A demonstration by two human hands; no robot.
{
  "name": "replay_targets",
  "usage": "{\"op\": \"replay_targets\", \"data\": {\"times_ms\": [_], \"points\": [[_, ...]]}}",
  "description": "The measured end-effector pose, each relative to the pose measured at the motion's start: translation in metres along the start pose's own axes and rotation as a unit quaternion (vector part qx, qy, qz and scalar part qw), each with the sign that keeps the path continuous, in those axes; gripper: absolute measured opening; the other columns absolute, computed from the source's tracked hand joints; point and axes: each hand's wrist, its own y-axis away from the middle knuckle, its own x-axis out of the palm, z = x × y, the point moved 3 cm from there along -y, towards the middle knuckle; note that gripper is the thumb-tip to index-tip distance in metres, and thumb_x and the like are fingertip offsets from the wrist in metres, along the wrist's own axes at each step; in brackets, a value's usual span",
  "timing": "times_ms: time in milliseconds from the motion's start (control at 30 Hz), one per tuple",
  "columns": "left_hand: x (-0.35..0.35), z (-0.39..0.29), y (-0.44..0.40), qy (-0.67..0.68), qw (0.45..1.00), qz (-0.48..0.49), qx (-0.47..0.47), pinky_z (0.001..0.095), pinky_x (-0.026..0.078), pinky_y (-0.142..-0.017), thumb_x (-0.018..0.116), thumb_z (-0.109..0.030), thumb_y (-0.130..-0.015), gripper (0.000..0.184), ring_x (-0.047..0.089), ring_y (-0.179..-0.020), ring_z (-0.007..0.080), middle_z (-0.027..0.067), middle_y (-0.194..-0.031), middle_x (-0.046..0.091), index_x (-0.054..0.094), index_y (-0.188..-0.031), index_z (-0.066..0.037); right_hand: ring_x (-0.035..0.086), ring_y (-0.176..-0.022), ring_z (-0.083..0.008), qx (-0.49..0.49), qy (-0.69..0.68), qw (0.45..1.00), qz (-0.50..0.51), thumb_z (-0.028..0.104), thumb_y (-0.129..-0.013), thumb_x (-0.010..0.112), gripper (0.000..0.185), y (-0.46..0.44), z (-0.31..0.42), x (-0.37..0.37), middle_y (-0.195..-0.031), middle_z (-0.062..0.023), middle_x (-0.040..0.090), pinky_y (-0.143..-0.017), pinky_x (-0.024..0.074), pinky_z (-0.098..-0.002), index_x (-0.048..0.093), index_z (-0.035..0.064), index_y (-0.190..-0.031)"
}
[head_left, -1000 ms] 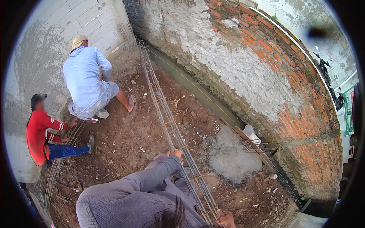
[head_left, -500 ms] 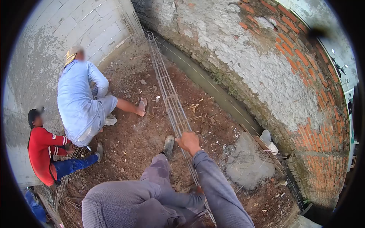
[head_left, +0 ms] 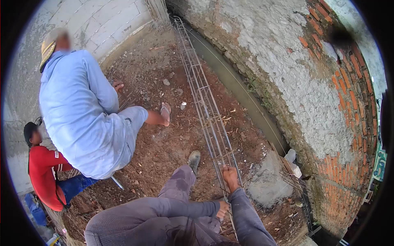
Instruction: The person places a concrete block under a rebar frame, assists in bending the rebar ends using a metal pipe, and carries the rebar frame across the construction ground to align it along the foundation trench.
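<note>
A long rebar cage (head_left: pixel 205 96), made of thin bars joined by square ties, runs from the far ditch end down to my body. My right hand (head_left: pixel 230 177) is closed on it, fingers wrapped at a bar near a tie. Closer to me, my left hand (head_left: pixel 223 209) reaches across and grips the cage's near part, its fingers partly hidden. My boot (head_left: pixel 194 159) stands on the soil just left of the cage.
A water-filled ditch (head_left: pixel 242 94) with a string line lies right of the cage, beside a brick and plaster wall (head_left: pixel 295 82). One person in light blue (head_left: pixel 84 110) squats left; another in red (head_left: pixel 43 172) sits behind. A grey mortar patch (head_left: pixel 271 180) lies at right.
The cage now appears farther right in view, with both my hands still on it. The person in light blue looks larger and nearer, and has shifted posture.
</note>
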Motion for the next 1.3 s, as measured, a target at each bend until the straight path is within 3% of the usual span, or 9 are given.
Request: {"op": "replay_targets", "data": {"times_ms": [67,100,300,433,500,600,767,867,1300], "points": [[0.079,-0.1,0.117,-0.007,0.912,-0.4,0.094,0.0401,0.048,-0.064,0.047,-0.021,-0.089,0.011,0.057,-0.064,0.0214,0.004,-0.079,0.061,0.049,-0.082,-0.012,0.054,-0.055,-0.0244,-0.018,-0.003,0.999,-0.033,0.032,-0.091,0.058,0.038,0.006,-0.013,-0.006,-0.06,-0.0179,0.057,-0.059,0.0431,-0.0411,0.065,-0.0024,-0.078],[0.095,-0.139,0.173,-0.028,0.856,-0.475,0.205,0.0464,0.047,-0.098,0.047,-0.016,-0.091,0.036,0.06,-0.113,0.0295,0.0139,-0.119,0.064,0.047,-0.126,-0.005,0.054,-0.055,-0.0244,-0.023,-0.001,0.999,-0.033,0.032,-0.091,0.058,0.038,0.01,-0.021,-0.006,-0.06,-0.0179,0.057,-0.059,0.0431,-0.0411,0.065,-0.0024,-0.078],[0.136,-0.297,0.378,-0.017,0.717,-0.452,0.53,0.0418,0.038,-0.104,0.047,-0.033,-0.092,0.037,0.054,-0.121,0.0266,0.0108,-0.126,0.061,0.046,-0.123,-0.013,0.044,-0.055,-0.0105,-0.022,-0.099,0.995,0.011,0.033,-0.092,0.058,0.043,0.074,-0.03,-0.03,-0.054,-0.0012,0.049,-0.051,0.0354,-0.0333,0.06,0.0006,-0.065],[0.19,-0.393,0.365,-0.164,0.688,-0.499,0.501,0.045,0.034,-0.107,0.054,-0.044,-0.087,0.061,0.047,-0.128,0.028,0.0161,-0.135,0.052,0.042,-0.137,-0.011,0.042,-0.055,-0.0083,0.004,-0.138,0.988,0.066,0.031,-0.093,0.057,0.04,0.119,-0.03,-0.051,-0.056,0.0012,0.048,-0.05,0.0333,-0.0307,0.058,0.0017,-0.066],[0.201,-0.484,0.346,-0.332,0.525,-0.66,0.423,0.0479,0.031,-0.109,0.061,-0.051,-0.082,0.077,0.036,-0.136,0.0342,0.0223,-0.142,0.042,0.041,-0.137,-0.001,0.042,-0.056,-0.0086,0.023,-0.163,0.983,0.083,0.029,-0.093,0.057,0.038,0.132,0.003,-0.068,-0.056,0.001,0.048,-0.051,0.0338,-0.0308,0.058,0.0015,-0.068],[0.19,-0.559,0.306,-0.223,0.396,-0.804,0.383,0.0452,0.035,-0.107,0.066,-0.048,-0.079,0.073,0.042,-0.132,0.036,0.0278,-0.135,0.048,0.048,-0.128,0.003,0.045,-0.053,-0.0192,0.013,-0.15,0.988,0.045,0.028,-0.091,0.058,0.038,0.131,0.011,-0.07,-0.056,-0.0096,0.049,-0.052,0.0361,-0.0381,0.055,-0.0012,-0.067],[0.193,-0.597,0.306,-0.29,0.448,-0.791,0.298,0.0395,0.05,-0.085,0.057,-0.029,-0.092,0.036,0.062,-0.106,0.0349,0.0249,-0.111,0.063,0.057,-0.113,0.001,0.051,-0.055,-0.0277,0.078,-0.069,0.989,0.102,0.027,-0.088,0.058,0.032,0.129,0.015,-0.072,-0.061,-0.0158,0.054,-0.053,0.039,-0.04,0.058,0.0006,-0.07],[0.184,-0.583,0.303,-0.158,0.351,-0.791,0.474,0.0436,0.049,-0.08,0.055,-0.02,-0.094,0.03,0.064,-0.097,0.0401,0.0261,-0.105,0.064,0.059,-0.113,0.002,0.051,-0.054,-0.027,0.127,-0.085,0.981,0.12,0.027,-0.088,0.058,0.032,0.128,0.023,-0.077,-0.06,-0.0153,0.054,-0.053,0.0392,-0.0398,0.058,0.0006,-0.07],[0.164,-0.557,0.307,-0.241,0.379,-0.824,0.345,0.0454,0.049,-0.088,0.059,-0.025,-0.093,0.047,0.059,-0.106,0.043,0.0279,-0.117,0.06,0.05,-0.131,0.001,0.051,-0.054,-0.024,0.23,-0.081,0.957,0.158,0.03,-0.088,0.057,0.034,0.098,0.088,-0.081,-0.06,-0.0132,0.055,-0.053,0.04,-0.0391,0.059,0.0009,-0.071]]}}
